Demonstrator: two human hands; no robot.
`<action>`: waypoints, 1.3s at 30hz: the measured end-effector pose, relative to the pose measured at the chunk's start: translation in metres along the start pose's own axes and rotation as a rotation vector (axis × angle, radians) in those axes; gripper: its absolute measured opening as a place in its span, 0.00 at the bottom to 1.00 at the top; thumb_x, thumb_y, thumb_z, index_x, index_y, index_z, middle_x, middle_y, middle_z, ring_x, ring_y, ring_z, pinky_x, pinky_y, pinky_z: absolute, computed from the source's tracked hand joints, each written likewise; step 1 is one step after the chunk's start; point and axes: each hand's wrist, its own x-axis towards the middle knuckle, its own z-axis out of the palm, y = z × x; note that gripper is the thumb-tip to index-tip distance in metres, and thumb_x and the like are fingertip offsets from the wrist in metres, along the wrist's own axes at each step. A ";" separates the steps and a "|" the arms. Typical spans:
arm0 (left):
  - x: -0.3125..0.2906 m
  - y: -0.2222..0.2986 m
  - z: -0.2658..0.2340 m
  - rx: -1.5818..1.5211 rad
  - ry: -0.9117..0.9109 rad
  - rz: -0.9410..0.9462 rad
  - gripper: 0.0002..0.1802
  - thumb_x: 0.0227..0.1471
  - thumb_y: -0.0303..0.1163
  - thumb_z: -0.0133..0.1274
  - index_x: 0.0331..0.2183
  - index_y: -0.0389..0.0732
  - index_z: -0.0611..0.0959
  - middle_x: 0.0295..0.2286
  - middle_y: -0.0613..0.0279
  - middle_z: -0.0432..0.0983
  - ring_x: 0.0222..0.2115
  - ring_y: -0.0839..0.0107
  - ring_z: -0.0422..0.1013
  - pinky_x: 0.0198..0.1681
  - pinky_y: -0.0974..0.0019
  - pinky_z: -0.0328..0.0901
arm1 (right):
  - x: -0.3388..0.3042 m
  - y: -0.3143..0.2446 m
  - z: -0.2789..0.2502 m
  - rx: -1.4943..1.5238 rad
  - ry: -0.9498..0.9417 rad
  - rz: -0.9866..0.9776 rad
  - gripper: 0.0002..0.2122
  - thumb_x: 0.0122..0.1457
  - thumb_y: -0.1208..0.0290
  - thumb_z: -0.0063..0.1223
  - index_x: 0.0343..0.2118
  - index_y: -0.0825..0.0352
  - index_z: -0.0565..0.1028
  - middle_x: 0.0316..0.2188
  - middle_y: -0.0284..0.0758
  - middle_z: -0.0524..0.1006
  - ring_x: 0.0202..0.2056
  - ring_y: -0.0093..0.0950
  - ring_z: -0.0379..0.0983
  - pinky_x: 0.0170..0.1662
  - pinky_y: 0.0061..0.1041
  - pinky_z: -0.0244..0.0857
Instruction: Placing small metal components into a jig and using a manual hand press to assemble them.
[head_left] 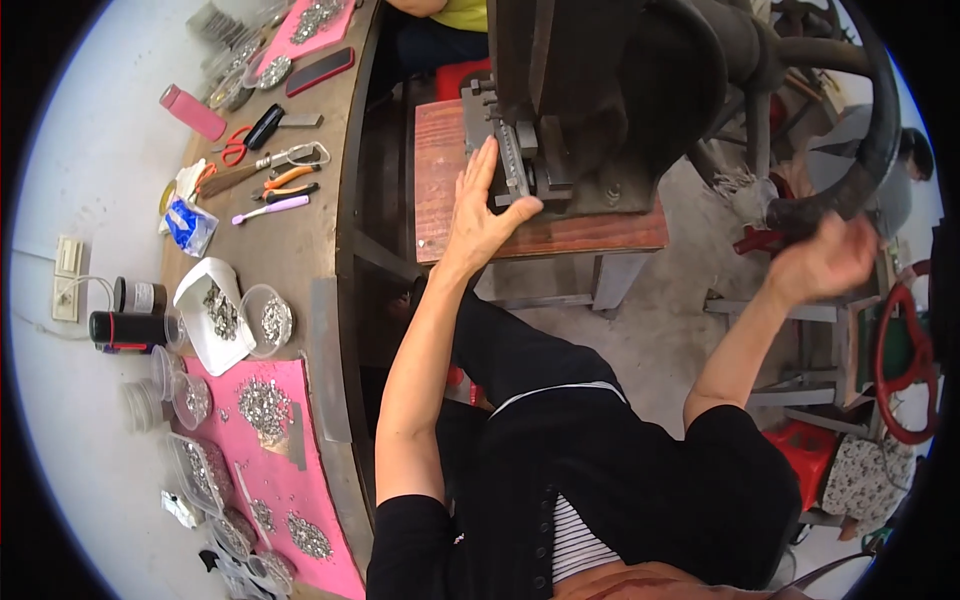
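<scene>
Head view: the left grip (478, 222) is spread flat, its fingers extended and its thumb set apart toward the right. The fingertips lie along the left side of a metal fixture (512, 165), and the thumb tip is at the fixture's near end. The fixture is located at the foot of a dark press (610, 90), which stands on a red-brown wooden surface (440, 175). The right grip (828, 262) is blurred and is located at the lower end of a curved black bar (887, 120) on the press's right side; whether it is clasped around the bar cannot be determined.

To the left runs a long surface (300, 250). Its far part carries a pink bottle (193, 112), a phone (320, 72), red-handled scissors (235, 147), orange-handled pliers (292, 176) and a purple brush (270, 208). Nearer the person, a white tray (222, 357) of small metal parts is positioned beside a round clear container. A pink mat (315, 490) below these carries further loose piles of metal parts (265, 408)
</scene>
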 end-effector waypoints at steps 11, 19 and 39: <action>0.004 -0.007 -0.001 0.277 0.013 0.076 0.62 0.38 0.55 0.71 0.64 0.30 0.61 0.65 0.45 0.56 0.68 0.47 0.46 0.69 0.42 0.36 | 0.101 -0.012 0.024 -0.340 -0.671 0.450 0.13 0.58 0.64 0.63 0.37 0.70 0.75 0.22 0.30 0.73 0.24 0.18 0.69 0.32 0.18 0.60; 0.034 -0.012 0.007 0.366 -0.029 0.127 0.62 0.36 0.59 0.70 0.62 0.29 0.64 0.64 0.45 0.58 0.67 0.44 0.48 0.68 0.38 0.38 | 0.222 0.028 0.103 -0.370 -1.030 0.549 0.18 0.62 0.53 0.57 0.37 0.66 0.78 0.23 0.24 0.68 0.25 0.14 0.62 0.30 0.14 0.52; 0.003 -0.028 -0.020 0.158 0.232 0.051 0.34 0.52 0.44 0.64 0.56 0.37 0.77 0.57 0.48 0.71 0.63 0.54 0.60 0.65 0.56 0.53 | 0.220 0.039 0.077 -0.453 -1.188 0.447 0.16 0.59 0.53 0.61 0.31 0.63 0.75 0.21 0.23 0.69 0.24 0.14 0.68 0.30 0.15 0.61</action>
